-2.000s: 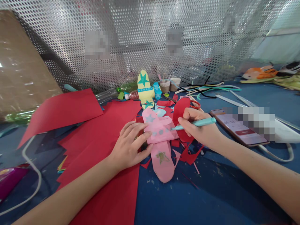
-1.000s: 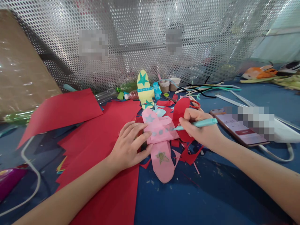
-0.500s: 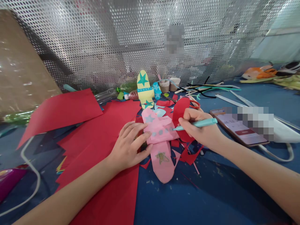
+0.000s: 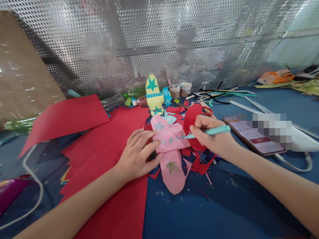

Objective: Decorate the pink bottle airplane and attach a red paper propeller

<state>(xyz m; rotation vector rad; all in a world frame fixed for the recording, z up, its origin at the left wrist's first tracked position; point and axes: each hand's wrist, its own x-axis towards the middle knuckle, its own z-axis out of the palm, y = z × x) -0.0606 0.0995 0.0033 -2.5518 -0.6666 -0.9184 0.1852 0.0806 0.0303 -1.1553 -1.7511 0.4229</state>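
Between my hands lies a pink paper cutout [image 4: 174, 177] with rounded ends and a folded band across its middle. It bears a blue star, a gold star and a row of blue dots. My left hand [image 4: 142, 152] rests with fingers apart, fingertips on the band's left edge. In my right hand [image 4: 211, 134] is a light-blue marker [image 4: 216, 130], its tip touching the band's right part by the dots. Under and behind that hand sits a red rounded paper piece [image 4: 193, 116].
Red paper sheets [image 4: 119, 139] spread to the left. A yellow cutout with green stars [image 4: 152, 89], small pots [image 4: 175, 90] and pipe cleaners [image 4: 219, 94] stand or lie at the back. To the right is a phone [image 4: 251, 134]. Paper scraps [image 4: 200, 164] surround the cutout. Perforated metal [image 4: 149, 39] rises behind.
Hardly anything differs. The marker and my right hand have shifted very slightly at the same spot on the pink band; my left hand stays put.
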